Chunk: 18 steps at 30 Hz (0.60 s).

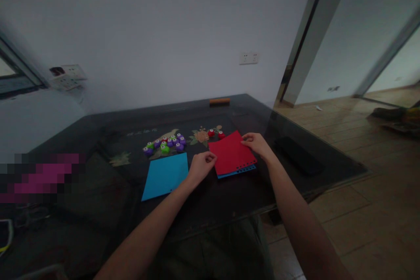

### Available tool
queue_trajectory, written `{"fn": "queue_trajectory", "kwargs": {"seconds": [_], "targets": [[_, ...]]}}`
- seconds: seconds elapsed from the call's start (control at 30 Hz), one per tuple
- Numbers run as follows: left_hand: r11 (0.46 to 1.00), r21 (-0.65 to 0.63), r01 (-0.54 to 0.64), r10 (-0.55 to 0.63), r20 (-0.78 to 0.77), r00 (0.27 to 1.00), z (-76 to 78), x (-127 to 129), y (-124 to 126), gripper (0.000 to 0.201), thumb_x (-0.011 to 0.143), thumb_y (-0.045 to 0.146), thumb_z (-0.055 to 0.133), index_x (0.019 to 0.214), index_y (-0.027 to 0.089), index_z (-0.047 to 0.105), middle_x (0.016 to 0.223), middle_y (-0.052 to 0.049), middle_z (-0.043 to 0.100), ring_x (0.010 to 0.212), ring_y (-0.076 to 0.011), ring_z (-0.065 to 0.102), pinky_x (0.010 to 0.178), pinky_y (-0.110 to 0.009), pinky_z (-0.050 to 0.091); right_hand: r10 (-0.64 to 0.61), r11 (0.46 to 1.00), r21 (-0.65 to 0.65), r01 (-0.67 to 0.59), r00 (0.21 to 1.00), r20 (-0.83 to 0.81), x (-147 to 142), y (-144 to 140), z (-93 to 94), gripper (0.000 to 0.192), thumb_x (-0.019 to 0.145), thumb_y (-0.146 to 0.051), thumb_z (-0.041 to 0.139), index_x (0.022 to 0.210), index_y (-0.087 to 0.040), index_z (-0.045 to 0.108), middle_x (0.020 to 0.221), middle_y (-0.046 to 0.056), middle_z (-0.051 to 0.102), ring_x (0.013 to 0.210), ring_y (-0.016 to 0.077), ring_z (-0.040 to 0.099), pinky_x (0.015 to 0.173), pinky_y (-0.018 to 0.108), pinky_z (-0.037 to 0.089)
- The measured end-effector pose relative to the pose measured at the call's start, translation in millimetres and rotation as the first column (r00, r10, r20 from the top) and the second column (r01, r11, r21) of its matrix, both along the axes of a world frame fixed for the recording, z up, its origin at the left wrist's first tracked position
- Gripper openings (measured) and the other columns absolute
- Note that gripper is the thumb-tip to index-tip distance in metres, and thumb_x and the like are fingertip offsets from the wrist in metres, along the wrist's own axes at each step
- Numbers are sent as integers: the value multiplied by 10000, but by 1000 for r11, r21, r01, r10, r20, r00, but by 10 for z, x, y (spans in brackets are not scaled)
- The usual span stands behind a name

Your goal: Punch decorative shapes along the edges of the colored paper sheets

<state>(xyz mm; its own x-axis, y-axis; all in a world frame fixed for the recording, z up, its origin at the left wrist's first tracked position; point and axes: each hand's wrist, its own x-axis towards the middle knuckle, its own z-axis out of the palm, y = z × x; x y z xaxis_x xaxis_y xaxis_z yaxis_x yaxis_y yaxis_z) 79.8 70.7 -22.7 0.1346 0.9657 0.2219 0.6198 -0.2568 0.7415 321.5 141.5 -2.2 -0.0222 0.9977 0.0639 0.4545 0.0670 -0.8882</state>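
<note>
Head view: left grip [199, 166] had red sheet [229, 153] pinched at left edge, right grip [257, 143] at right. Red sat over blue sheet [229, 175] on table [216, 201], punched edges toward wearer; long axis unclear. Second blue sheet [166, 176] lay flat, left. Pale lettering [141, 132] unreadable. Beyond: rounded, eye-marked pieces [165, 150].

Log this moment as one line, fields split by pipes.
left hand: at left edge of red sheet, grip unclear | right hand: holding its right edge | beneath: lower blue sheet, partly showing | leftward: second blue sheet
</note>
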Motion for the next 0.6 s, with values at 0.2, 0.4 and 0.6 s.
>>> {"fn": "queue_trajectory", "kwargs": {"seconds": [0.2, 0.4, 0.6], "targets": [[1000, 22, 19, -16, -118, 993, -37, 15, -9, 156, 795, 241, 538, 828, 187, 681, 742, -21, 693, 689, -144, 634, 629, -226, 451, -32, 998, -42, 39, 988, 150, 22, 26, -35, 126, 672, -157, 691, 792, -127, 665, 538, -3, 597, 488, 90, 516, 487, 197, 383], [999, 28, 26, -21, -184, 983, -43, 24, -12, 158, 795, 222, 535, 845, 193, 683, 752, -17, 693, 696, -141, 630, 635, -224, 442, -34, 994, -94, 53, 980, 194, -3, 38, -52, 129, 678, -158, 703, 799, -126, 670, 553, 2, 601, 482, 89, 512, 511, 207, 405], [999, 24, 36, -30, -207, 978, -33, 34, -28, 160, 796, 221, 534, 850, 197, 682, 767, -20, 697, 704, -139, 631, 626, -221, 433, -38, 992, -112, 64, 975, 220, -16, 43, -90, 136, 697, -161, 695, 829, -130, 677, 609, 15, 621, 520, 93, 536, 527, 206, 417]]}}
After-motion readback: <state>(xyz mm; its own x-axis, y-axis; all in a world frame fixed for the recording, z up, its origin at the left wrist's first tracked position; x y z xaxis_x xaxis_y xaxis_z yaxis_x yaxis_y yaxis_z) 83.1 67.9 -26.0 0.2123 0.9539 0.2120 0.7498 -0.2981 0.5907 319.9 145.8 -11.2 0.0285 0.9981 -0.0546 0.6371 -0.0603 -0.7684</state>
